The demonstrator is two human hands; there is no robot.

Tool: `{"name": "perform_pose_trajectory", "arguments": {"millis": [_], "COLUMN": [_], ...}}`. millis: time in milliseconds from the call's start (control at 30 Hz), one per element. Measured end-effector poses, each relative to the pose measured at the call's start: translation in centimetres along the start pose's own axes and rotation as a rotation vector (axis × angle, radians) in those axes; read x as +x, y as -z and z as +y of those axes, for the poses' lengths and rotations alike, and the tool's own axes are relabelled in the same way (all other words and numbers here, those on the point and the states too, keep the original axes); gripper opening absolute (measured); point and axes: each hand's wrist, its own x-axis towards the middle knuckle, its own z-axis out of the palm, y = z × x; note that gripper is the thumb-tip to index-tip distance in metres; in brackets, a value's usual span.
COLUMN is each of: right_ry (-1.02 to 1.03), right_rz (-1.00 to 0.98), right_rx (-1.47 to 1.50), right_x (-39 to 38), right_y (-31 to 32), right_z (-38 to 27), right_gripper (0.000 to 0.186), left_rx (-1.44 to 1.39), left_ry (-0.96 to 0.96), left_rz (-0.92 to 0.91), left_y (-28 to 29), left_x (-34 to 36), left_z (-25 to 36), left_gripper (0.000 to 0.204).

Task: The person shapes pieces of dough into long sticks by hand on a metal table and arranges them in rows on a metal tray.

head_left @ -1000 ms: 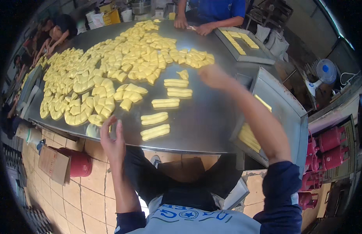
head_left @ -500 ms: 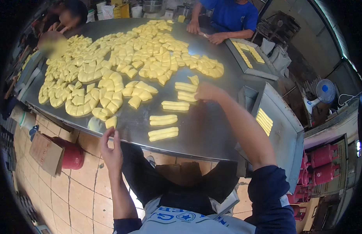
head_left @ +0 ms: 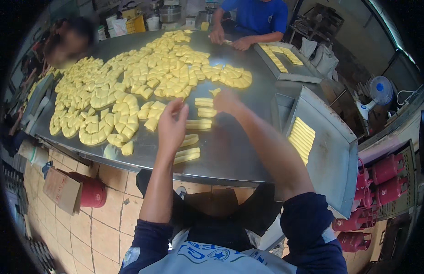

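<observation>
My left hand is over the steel table, partly covering short pairs of yellow dough strips. Its thumb and fingers are apart, with nothing between them. Farther right, my right hand is at the right ends of the farther dough strips, its fingers smeared by motion. Beside it lies a small dough piece; whether the fingers hold any dough is hidden. A broad spread of cut dough pieces covers the left and middle of the table.
At my right, a metal tray holds a row of dough strips. Another tray is beyond it, near a co-worker in a blue shirt. A second person is at the far left. A fan and pink gas cylinders are to the right.
My left hand has moved right and away from me, from a dough piece near the table edge to over the strips. My right hand stays by the farther strips. The view has shifted slightly.
</observation>
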Motion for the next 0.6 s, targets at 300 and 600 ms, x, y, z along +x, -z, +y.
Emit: {"name": "perform_pose_trajectory", "arguments": {"millis": [300,600], "right_ry": [-0.219,-0.443], "right_rz": [0.405,0.711], "right_rx": [1.625,1.628], "right_x": [-12.7,-26.2], "right_y": [7.5,1.3], "right_z": [7.3,17.5], "right_gripper": [0.028,0.022], "left_rx": [-0.850,-0.785], "left_ry": [0.503,0.323], "left_rz": [-0.550,-0.851], "left_y": [-9.7,-22.5], "left_x": [2.8,2.6], "left_z": [1.9,7.8], "left_gripper": [0.044,0.045]}}
